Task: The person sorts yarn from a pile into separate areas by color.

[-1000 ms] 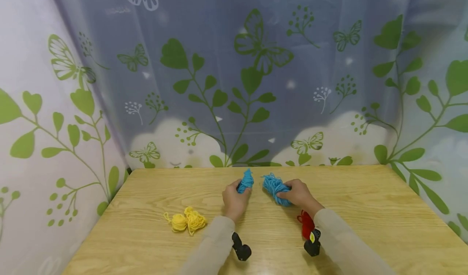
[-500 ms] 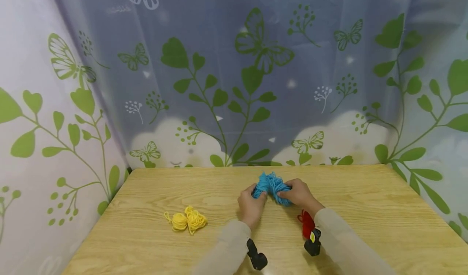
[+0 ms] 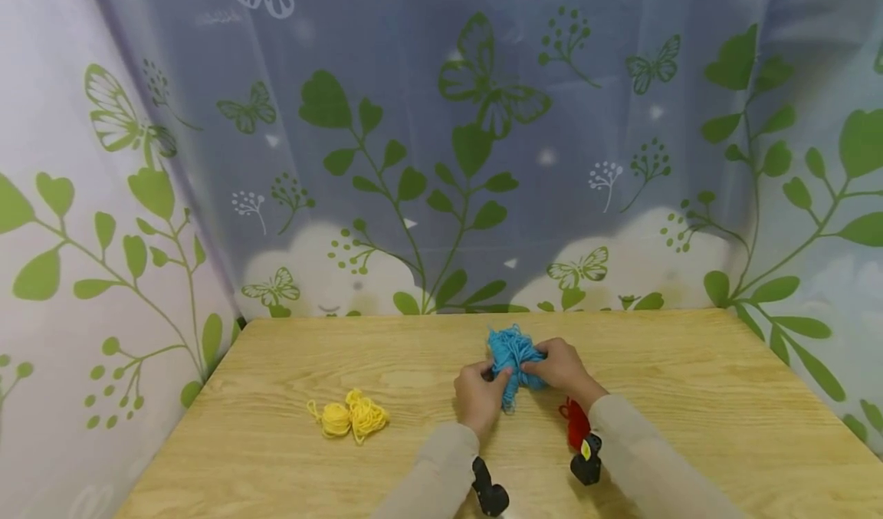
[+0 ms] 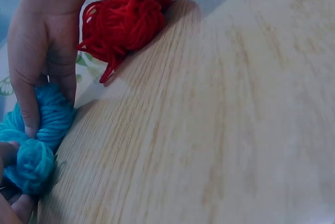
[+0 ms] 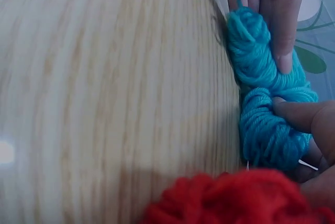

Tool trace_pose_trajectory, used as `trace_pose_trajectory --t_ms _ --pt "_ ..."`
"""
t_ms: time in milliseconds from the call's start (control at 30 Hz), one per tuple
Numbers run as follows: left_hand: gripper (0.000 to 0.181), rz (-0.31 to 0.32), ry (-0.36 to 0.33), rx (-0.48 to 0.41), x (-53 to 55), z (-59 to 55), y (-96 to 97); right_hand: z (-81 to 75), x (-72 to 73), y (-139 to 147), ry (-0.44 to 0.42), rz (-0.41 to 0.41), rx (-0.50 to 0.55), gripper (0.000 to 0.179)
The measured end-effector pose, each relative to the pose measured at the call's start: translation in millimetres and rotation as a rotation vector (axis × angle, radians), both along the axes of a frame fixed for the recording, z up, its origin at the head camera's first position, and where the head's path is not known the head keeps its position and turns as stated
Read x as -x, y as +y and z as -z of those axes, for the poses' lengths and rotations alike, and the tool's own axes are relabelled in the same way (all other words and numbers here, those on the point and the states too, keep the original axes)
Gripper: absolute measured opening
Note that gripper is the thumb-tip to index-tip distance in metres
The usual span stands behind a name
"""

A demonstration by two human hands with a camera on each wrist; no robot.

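Two bundles of blue yarn lie against each other near the back of the table. My left hand [image 3: 479, 396] pinches the left blue yarn bundle [image 5: 251, 51] between thumb and fingers, and that bundle's end points toward the front edge. The right blue yarn bundle [image 5: 272, 137] is gripped by my right hand [image 3: 566, 369], its thumb on top. In the left wrist view the left bundle [image 4: 35, 166] shows end-on, partly covering the other one [image 4: 55, 116]. Red yarn [image 3: 576, 425] rests close to my right wrist and is partly hidden by the wrist camera.
Two yellow yarn pieces, a round ball [image 3: 336, 421] and a looser bundle [image 3: 368, 416], sit side by side on the left of the wooden table [image 3: 276, 473]. A patterned curtain [image 3: 386, 159] hangs behind the table's back edge. Black cameras hang from both wrists.
My left hand has moved right with its blue yarn, bringing it against the right bundle, and has then turned it so its end points forward. My right hand has hardly moved.
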State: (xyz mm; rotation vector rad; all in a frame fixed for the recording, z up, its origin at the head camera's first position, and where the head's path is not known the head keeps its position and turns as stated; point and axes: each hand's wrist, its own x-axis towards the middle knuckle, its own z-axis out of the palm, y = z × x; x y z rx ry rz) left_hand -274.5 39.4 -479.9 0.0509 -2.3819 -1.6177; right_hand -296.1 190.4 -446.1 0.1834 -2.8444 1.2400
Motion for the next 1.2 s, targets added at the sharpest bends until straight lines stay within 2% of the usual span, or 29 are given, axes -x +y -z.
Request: trace_pose_trajectory --t_ms 133,300,500,633,733,800,933,1067,1200 --pt "0.029 -0.014 -0.005 0.006 1.6 0.2 1.2 -2.1 -1.7 -1.8 0.019 0.003 -0.017 0.044" --pt "0.029 -0.003 0.016 -0.011 1.5 -2.2 2.3 -3.7 -2.0 -2.4 0.021 0.013 -0.030 0.041" --pt "0.026 0.023 0.035 -0.008 2.3 -1.4 1.9 -2.2 -0.9 -0.4 -0.014 0.014 -0.036 0.018" --pt "0.027 0.028 0.045 0.008 3.0 -1.0 -0.4 -0.8 -0.1 -1.1 -0.024 0.006 -0.021 0.018" --pt "0.028 0.022 0.063 0.031 3.6 -1.0 -3.0 -0.3 0.6 -3.7 -0.029 0.006 0.003 0.024" --pt "0.029 0.023 0.066 0.047 3.7 -1.0 -4.3 0.1 0.5 -5.5 -0.028 0.020 0.006 0.019" --pt "0.032 0.041 0.040 0.064 3.1 -1.3 -5.7 1.2 0.1 -6.4 -0.037 0.041 -0.012 0.014" --pt "0.033 0.049 0.012 0.076 2.4 -1.7 -6.1 0.6 -1.0 -4.5 -0.037 0.034 -0.027 0.020" --pt "0.033 0.061 0.020 0.094 3.6 -3.1 -7.8 -1.5 -1.9 -1.5 -0.034 0.026 -0.023 0.023"
